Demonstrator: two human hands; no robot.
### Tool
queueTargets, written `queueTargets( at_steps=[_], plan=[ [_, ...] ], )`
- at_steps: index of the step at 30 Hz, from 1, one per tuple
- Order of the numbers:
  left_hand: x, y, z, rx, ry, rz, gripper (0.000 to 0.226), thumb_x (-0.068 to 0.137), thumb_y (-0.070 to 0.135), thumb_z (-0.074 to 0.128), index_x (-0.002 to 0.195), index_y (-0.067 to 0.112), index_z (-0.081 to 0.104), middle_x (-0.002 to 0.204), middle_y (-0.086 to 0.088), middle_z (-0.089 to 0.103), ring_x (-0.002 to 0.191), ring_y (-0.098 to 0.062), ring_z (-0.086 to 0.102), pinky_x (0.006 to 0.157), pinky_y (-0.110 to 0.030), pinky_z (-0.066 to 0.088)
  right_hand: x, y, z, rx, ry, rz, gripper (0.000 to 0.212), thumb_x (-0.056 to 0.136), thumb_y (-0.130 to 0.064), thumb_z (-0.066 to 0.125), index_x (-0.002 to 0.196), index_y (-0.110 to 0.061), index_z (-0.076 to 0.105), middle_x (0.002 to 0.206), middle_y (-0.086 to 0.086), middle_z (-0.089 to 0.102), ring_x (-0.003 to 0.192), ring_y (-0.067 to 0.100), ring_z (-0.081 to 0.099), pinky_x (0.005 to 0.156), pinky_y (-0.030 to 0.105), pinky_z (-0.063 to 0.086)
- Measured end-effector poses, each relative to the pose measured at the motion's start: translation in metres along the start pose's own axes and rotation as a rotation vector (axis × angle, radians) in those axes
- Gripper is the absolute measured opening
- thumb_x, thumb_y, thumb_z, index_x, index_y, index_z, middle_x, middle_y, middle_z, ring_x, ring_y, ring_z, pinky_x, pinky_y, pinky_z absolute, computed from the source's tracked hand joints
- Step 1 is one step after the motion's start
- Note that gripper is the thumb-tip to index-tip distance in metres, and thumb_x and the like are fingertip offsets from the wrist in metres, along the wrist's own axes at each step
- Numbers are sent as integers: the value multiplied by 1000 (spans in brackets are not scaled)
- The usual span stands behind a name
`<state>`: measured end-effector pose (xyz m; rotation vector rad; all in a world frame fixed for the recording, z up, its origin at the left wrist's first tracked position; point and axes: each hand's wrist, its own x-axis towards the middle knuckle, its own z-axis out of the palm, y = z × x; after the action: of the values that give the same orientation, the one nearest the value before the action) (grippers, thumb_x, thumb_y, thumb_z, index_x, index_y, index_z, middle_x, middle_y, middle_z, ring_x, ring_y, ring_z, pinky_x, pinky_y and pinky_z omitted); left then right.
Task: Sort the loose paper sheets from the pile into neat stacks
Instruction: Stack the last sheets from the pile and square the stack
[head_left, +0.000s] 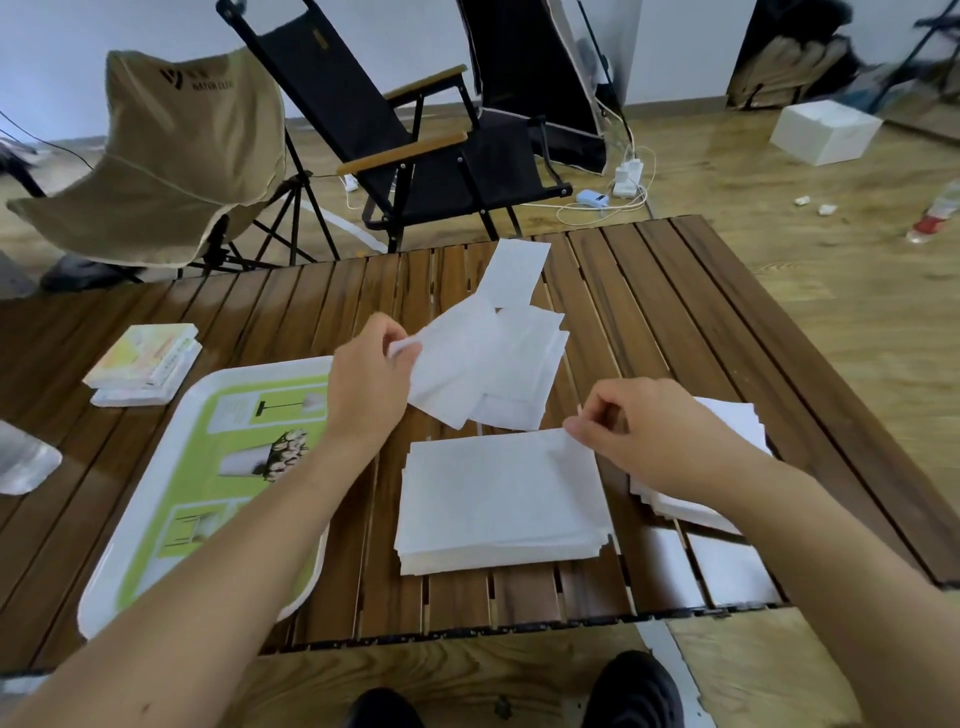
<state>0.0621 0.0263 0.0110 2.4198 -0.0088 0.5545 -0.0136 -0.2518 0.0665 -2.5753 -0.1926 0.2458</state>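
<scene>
A neat stack of white paper sheets (498, 499) lies on the slatted wooden table (675, 291) near its front edge. Behind it a loose pile of white sheets (519, 364) is spread out, with one sheet (517, 270) lying farther back. My left hand (366, 387) pinches the corner of a loose sheet (447, 369) at the left of the pile. My right hand (654, 431) pinches the far right corner of the neat stack's top sheet. A second, smaller stack (737, 421) lies partly hidden under my right forearm.
A white tray with a green printed liner (208, 467) sits left of the stack. Small booklets (143, 371) lie at the far left. Folding chairs (415, 145) stand behind the table. A white box (826, 132), cables and a bottle (935, 213) are on the floor.
</scene>
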Motion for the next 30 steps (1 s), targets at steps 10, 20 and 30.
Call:
queueTargets(
  at_steps=[10, 20, 30],
  plan=[
    [-58, 88, -85, -471, -162, 156, 17, 97, 18, 67, 97, 34, 64, 94, 21, 67, 90, -4, 64, 64, -13, 49, -1, -5, -9, 752, -93, 25, 85, 65, -52, 82, 139, -25, 49, 109, -17, 71, 67, 6, 61, 49, 20, 40],
    [-72, 36, -58, -148, -552, -373, 46, 101, 42, 58, 90, -2, 62, 63, -13, 70, 45, -21, 57, 50, -30, 45, -3, 4, 1, 448, -314, 123, 30, 89, -52, 68, 78, -27, 79, 55, -2, 45, 46, 12, 27, 45, 21, 23],
    [-70, 8, -40, 243, -681, -271, 49, 95, 57, 59, 77, 12, 67, 61, 2, 70, 54, -11, 66, 67, -29, 57, 2, 3, 20, 6, -312, 122, 44, 98, -48, 59, 67, -17, 62, 52, -7, 66, 39, 0, 47, 57, 18, 43]
  ],
)
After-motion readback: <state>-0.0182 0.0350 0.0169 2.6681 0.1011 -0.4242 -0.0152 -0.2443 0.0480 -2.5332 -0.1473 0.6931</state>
